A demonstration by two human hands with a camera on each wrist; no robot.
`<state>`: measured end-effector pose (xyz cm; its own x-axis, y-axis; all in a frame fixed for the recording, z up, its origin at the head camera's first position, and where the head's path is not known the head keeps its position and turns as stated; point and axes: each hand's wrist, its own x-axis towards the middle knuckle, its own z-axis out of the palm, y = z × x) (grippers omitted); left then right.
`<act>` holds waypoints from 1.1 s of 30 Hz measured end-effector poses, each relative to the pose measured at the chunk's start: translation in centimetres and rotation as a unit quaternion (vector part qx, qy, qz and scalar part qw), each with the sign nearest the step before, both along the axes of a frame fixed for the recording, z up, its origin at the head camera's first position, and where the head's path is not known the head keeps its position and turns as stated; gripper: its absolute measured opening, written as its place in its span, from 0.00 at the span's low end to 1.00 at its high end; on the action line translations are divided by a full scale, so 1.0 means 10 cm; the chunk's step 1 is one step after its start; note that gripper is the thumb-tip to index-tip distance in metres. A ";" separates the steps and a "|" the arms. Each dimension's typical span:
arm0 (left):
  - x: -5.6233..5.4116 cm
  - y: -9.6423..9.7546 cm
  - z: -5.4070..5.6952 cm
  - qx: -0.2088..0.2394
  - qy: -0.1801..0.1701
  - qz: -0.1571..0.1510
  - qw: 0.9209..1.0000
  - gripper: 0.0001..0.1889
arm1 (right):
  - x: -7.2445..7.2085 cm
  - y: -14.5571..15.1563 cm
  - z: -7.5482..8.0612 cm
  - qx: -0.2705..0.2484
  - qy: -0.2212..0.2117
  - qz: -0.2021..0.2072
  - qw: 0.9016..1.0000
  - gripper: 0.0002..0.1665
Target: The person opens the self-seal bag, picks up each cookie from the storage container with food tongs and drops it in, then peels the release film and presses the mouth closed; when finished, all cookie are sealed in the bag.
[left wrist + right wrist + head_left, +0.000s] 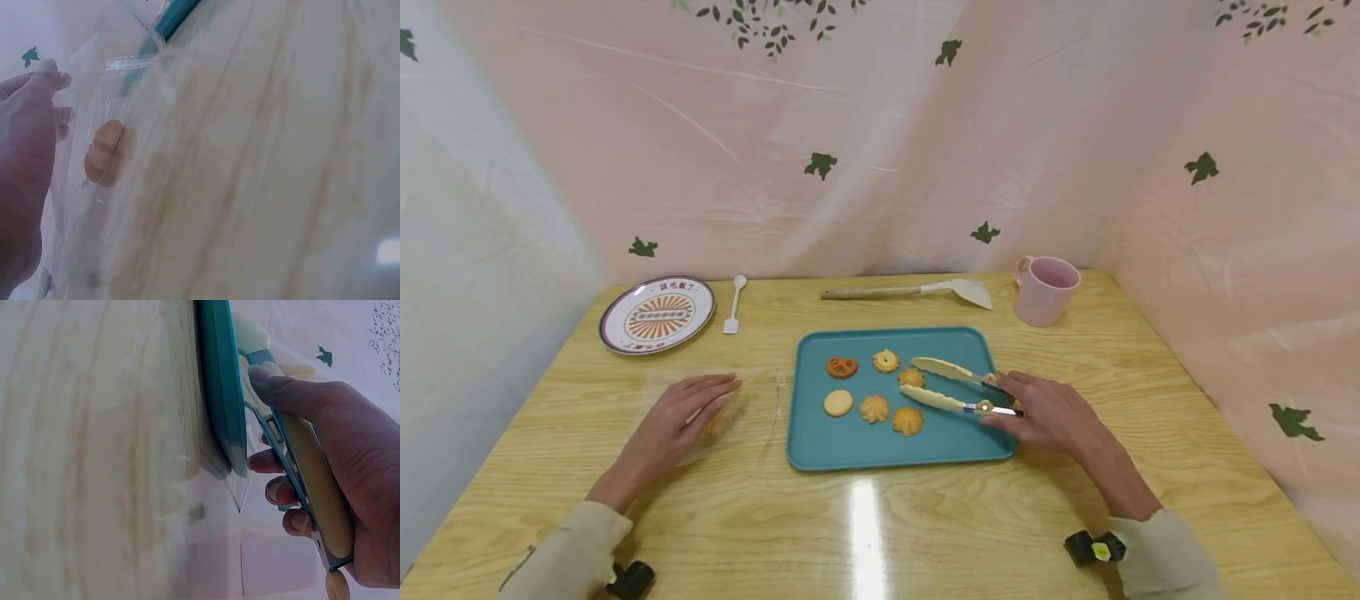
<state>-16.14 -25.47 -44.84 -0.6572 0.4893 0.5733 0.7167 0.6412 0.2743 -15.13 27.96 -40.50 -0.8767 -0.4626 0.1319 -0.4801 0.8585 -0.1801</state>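
My right hand [1048, 408] grips a pair of tongs [315, 481] by the handles, the thumb on one side and the fingers curled on the other. The spread cream-colored tips [936, 398] lie on either side of a flower-shaped cookie [912, 377] on the teal tray [820, 454]. Several other cookies lie around it, including a round plain one [838, 403] and a pretzel-shaped one [842, 367]. At the left, my left hand [677, 417] holds the top of a clear plastic bag [752, 429] by its fingertips. One cookie [106, 153] sits inside the bag.
Along the back of the table stand a patterned plate [617, 321], a small white spoon [734, 304], a wooden-handled spatula [880, 292] and a pink mug [1041, 302]. A leaf-patterned cloth [880, 208] hangs behind them.
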 end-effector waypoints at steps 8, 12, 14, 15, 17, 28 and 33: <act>0.00 0.00 0.00 -0.002 -0.002 0.005 1.000 0.19 | -0.01 0.00 0.02 -0.001 -0.010 0.003 1.000 0.36; 0.01 0.01 0.00 -0.003 -0.005 0.006 1.000 0.20 | 0.00 0.00 0.02 0.000 -0.009 0.005 1.000 0.36; 0.01 0.01 0.00 -0.003 -0.006 0.006 1.000 0.20 | 0.00 0.00 0.02 -0.001 -0.008 0.006 1.000 0.36; 0.01 0.01 0.00 -0.004 -0.006 0.006 1.000 0.20 | 0.00 0.00 0.02 -0.002 -0.007 0.006 1.000 0.36; 0.01 0.01 0.00 -0.003 -0.006 0.004 1.000 0.20 | 0.00 0.00 0.02 -0.003 -0.005 0.007 1.000 0.35; 0.01 0.01 0.00 0.001 -0.004 0.003 1.000 0.20 | 0.01 0.00 0.01 -0.002 0.013 0.013 1.000 0.35; 0.02 0.00 0.01 0.000 -0.004 0.006 1.000 0.20 | 0.01 0.01 0.00 -0.008 0.024 0.019 1.000 0.34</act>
